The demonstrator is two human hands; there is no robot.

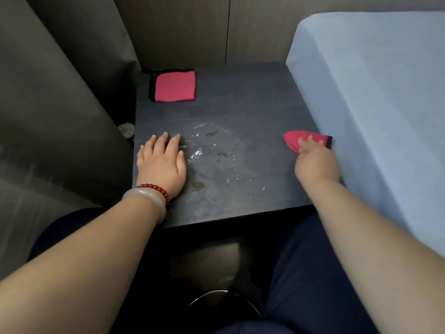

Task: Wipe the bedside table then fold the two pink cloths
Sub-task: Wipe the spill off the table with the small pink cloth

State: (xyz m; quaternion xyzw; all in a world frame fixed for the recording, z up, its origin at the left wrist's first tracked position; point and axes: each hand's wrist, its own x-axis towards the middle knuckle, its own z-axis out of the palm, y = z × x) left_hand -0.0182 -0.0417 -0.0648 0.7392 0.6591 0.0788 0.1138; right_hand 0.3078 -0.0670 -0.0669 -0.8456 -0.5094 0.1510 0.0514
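The dark bedside table (252, 97) has wet smears and white specks (212, 150) across its middle. A folded pink cloth with a black border (174, 86) lies flat at the table's back left corner. A second pink cloth (292, 141), bunched up, sits at the right edge against the bed. My right hand (315, 160) is blurred and rests on this cloth, fingers over it. My left hand (162, 162) lies flat, palm down, on the table's left side beside the smears, holding nothing.
A pale blue mattress (375, 92) rises along the table's right side. A dark grey curtain or panel (60, 104) borders the left. A wood wall (204, 27) stands behind. My dark trousers (301, 273) and a stool rim (224, 297) are below the front edge.
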